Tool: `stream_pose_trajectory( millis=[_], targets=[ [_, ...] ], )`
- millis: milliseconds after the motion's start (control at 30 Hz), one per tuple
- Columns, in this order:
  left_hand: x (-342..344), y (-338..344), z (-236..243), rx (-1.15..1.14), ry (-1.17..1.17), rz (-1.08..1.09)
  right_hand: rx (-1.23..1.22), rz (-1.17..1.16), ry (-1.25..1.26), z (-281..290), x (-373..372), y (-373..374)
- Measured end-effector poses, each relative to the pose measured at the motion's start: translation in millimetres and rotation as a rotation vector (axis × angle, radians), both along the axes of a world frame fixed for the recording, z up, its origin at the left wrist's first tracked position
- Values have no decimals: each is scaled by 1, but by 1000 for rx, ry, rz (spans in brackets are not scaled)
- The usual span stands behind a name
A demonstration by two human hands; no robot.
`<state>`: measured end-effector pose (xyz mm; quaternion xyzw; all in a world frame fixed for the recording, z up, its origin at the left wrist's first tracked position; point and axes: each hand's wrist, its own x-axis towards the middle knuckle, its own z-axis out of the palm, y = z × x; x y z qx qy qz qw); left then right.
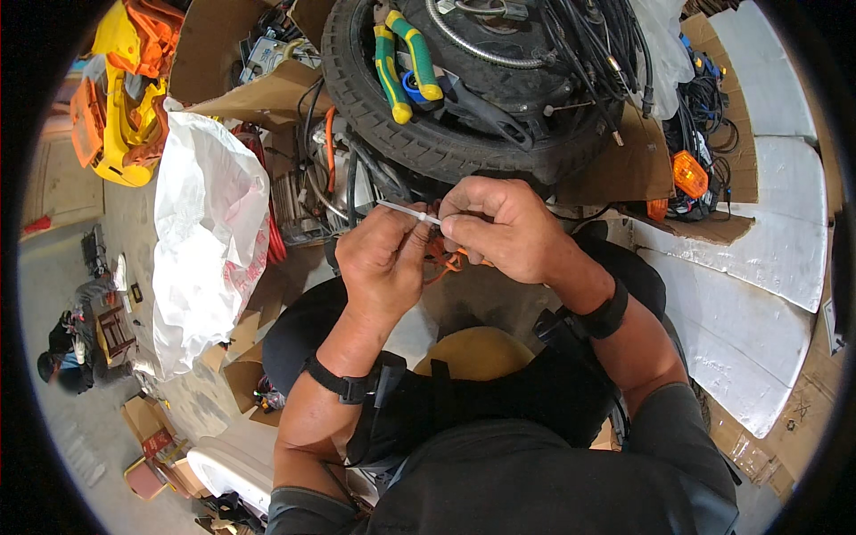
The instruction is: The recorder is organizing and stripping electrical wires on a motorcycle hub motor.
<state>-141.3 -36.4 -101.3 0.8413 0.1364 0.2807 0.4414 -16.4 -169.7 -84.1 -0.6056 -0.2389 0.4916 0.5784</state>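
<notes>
A thin white cable tie runs between my two hands, its small head near the middle. My left hand is closed, thumb and fingers pinching the tie from below. On the other side my right hand grips the tie's right end between thumb and curled fingers. Orange wires show just beneath the hands; whether the tie loops round them is hidden. Right beyond the hands lies a wheel with a black tyre, carrying green-and-yellow-handled pliers and a dark-handled tool.
Black cables and a metal conduit lie across the wheel. A white plastic bag hangs at the left, near yellow and orange plastic parts. At the right a cardboard box holds wires and an orange lamp. Far left, another person is visible.
</notes>
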Motion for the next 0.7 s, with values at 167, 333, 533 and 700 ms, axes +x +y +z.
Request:
stream_pose_trajectory(
  millis=[167,333,533,700],
  targets=[
    [1,-2,0,25,-9,-10,-25,11,-21,0,0,0],
    [1,-3,-2,50,-20,-30,-29,-1,-43,2,-1,1],
    [1,-3,-2,94,7,-69,-8,2,-9,1,-1,-1],
    [-1,-4,-5,44,4,-54,-21,18,-48,3,0,0]
  ],
)
